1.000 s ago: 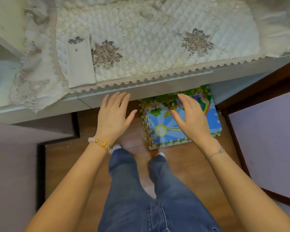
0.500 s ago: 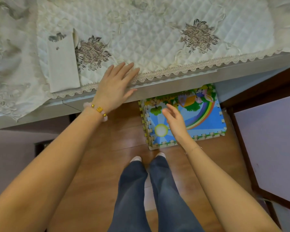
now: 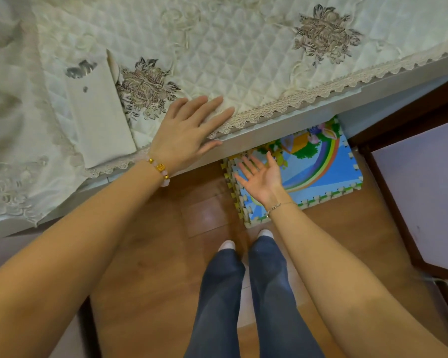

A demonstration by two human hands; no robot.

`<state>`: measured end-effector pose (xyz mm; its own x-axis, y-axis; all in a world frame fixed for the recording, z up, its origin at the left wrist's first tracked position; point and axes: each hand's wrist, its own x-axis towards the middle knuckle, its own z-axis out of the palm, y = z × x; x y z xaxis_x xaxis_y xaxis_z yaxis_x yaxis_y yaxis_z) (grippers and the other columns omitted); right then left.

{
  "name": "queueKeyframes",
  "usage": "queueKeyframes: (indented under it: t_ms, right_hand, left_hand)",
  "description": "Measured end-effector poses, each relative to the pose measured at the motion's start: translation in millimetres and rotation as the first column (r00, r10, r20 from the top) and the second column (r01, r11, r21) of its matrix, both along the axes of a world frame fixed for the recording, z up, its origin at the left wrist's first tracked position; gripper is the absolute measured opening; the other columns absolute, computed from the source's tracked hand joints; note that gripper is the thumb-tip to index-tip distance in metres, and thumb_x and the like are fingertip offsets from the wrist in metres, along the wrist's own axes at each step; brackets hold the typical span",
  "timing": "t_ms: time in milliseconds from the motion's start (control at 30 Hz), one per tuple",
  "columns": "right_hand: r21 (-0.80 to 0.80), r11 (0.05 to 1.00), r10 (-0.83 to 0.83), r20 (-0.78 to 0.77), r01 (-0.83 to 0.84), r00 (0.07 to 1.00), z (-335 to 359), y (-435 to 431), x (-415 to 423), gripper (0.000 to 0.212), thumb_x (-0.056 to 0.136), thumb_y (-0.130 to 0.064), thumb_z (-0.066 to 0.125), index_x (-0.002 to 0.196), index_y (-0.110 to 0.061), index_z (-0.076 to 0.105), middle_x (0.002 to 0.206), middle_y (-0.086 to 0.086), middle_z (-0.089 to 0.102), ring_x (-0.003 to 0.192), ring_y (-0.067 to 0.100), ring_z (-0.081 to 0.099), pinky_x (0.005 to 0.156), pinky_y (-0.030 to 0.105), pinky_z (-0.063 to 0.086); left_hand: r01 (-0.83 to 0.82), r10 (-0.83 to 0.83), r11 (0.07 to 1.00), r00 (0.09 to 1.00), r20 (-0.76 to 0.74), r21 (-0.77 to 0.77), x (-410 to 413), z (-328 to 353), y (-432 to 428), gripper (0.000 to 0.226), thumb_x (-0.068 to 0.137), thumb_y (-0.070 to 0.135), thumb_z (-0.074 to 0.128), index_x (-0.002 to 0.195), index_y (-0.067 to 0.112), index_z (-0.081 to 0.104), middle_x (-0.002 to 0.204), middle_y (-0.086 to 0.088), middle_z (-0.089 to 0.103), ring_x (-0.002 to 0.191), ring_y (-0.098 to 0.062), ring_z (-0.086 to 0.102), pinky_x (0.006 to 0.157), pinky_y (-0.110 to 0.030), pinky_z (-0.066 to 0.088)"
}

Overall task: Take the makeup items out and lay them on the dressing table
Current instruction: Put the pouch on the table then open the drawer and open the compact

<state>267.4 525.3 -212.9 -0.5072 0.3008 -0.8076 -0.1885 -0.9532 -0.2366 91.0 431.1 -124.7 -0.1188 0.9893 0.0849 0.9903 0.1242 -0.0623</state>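
A dressing table with a pale front edge fills the top of the head view, covered by a cream quilted cloth with lace trim and embroidered flowers. My left hand lies flat on the cloth at the table's front edge, fingers straight, thumb against the edge. My right hand is below the tabletop, palm up, fingers spread, holding nothing. No makeup items are in sight.
A folded cream cloth lies on the table to the left of my left hand. A colourful foam puzzle mat lies on the wooden floor under the table. A dark-framed pale panel stands at the right.
My left hand moved up from below the table edge onto the cloth. My right hand dropped lower under the tabletop and turned palm up.
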Motion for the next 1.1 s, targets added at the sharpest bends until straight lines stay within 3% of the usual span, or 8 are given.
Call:
queueKeyframes:
  t_ms: [167,400,633,833,1100]
  right_hand:
    - [-0.021,0.995,-0.097,-0.016,0.097,0.995,-6.6,-5.6,-10.0,0.057,0.094,-0.050,0.036,0.136,-0.011,0.043,0.142,0.010,0.045,0.134,0.024,0.038,0.108,0.049,0.030]
    - [-0.027,0.981,-0.194,-0.074,0.193,0.978,-6.8,-12.0,-24.8,0.059,0.095,-0.050,0.035,0.140,-0.013,0.035,0.150,0.010,0.033,0.138,0.024,0.031,0.112,0.051,0.024]
    - [-0.038,0.972,-0.232,-0.042,0.230,0.972,-7.8,-18.9,-25.7,0.056,0.095,-0.050,0.035,0.138,-0.014,0.039,0.147,0.008,0.037,0.135,0.023,0.036,0.111,0.053,0.026]
    - [-0.059,0.967,-0.251,-0.008,0.250,0.968,-2.7,-32.8,3.2,0.059,0.095,-0.050,0.034,0.140,-0.013,0.038,0.148,0.009,0.037,0.136,0.023,0.035,0.112,0.050,0.026]
    - [-0.095,0.959,-0.264,0.053,0.268,0.963,0.9,-60.1,59.3,0.059,0.094,-0.051,0.034,0.137,-0.011,0.041,0.146,0.010,0.040,0.134,0.023,0.037,0.111,0.049,0.028]
  left_hand:
    - [0.014,-0.014,1.000,1.000,0.009,0.012,-1.8,-2.7,0.3,0.061,0.092,0.061,0.034,0.144,0.032,0.026,0.148,-0.001,0.036,0.130,-0.028,0.038,0.104,-0.047,0.027]
    - [0.013,-0.013,1.000,1.000,0.028,-0.005,-2.3,-2.9,-0.3,0.063,0.091,0.063,0.031,0.145,0.033,0.021,0.151,-0.001,0.032,0.133,-0.027,0.033,0.106,-0.047,0.022]
    - [0.010,-0.008,0.999,0.999,0.041,-0.031,-2.3,-2.1,0.1,0.063,0.090,0.061,0.031,0.145,0.032,0.021,0.151,-0.002,0.031,0.134,-0.028,0.032,0.106,-0.047,0.021]
    - [0.026,-0.017,0.998,0.989,0.145,-0.059,5.3,1.8,-10.8,0.066,0.091,0.056,0.032,0.147,0.024,0.020,0.154,-0.005,0.022,0.141,-0.028,0.018,0.113,-0.048,0.012]
    - [-0.030,0.043,0.995,0.990,0.133,-0.096,25.1,4.0,-40.5,0.068,0.092,0.052,0.034,0.148,0.018,0.016,0.156,-0.006,0.016,0.143,-0.025,0.013,0.115,-0.048,0.009]
